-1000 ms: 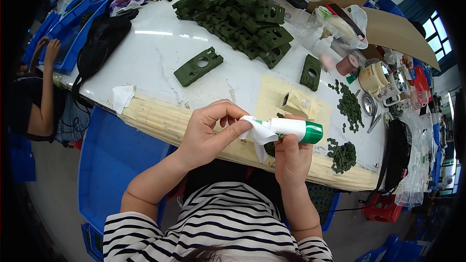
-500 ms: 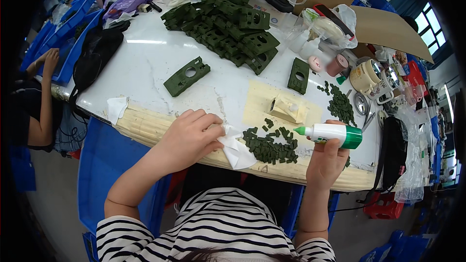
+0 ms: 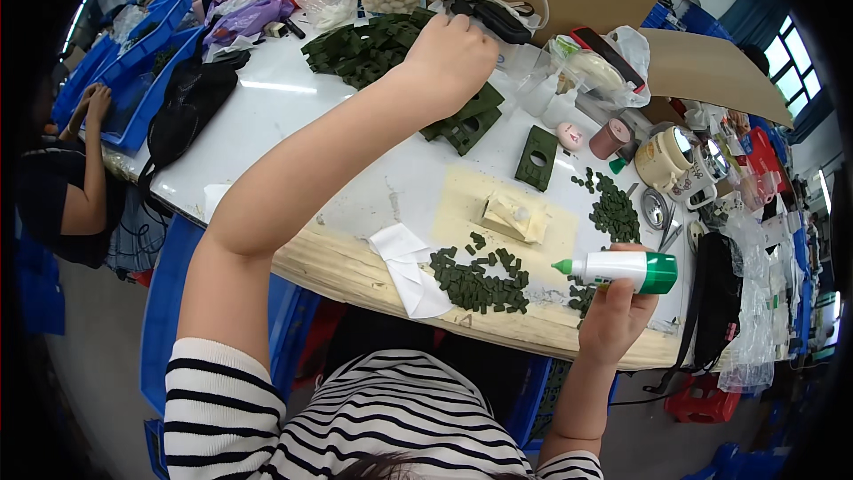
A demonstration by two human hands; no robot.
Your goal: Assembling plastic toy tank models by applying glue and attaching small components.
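My left hand (image 3: 453, 62) reaches far over the table, its fingers curled down above a pile of dark green plastic model tank hulls (image 3: 364, 49); its fingertips are hidden, so what they hold, if anything, does not show. My right hand (image 3: 615, 316) grips a white glue bottle (image 3: 613, 268) with a green base and a light green nozzle, lying level with the nozzle pointing left. Between the hands, a single hull (image 3: 537, 158) lies on the table. A cream-coloured block (image 3: 511, 219) sits on a yellowish patch. Small dark green pieces (image 3: 480, 283) lie heaped near the front edge.
White paper (image 3: 409, 271) lies at the table's edge. More small pieces (image 3: 615, 212) are at the right, beside scissors (image 3: 671, 229), mugs (image 3: 664, 158) and a pinkish spool (image 3: 610, 138). A black bag (image 3: 191, 102) is at the left; another person's arm (image 3: 87, 173) shows beyond it.
My left hand has left the white paper and moved far forward over the hull pile. The forearm now covers where a loose hull lay. My right hand shifted slightly right and down with the bottle.
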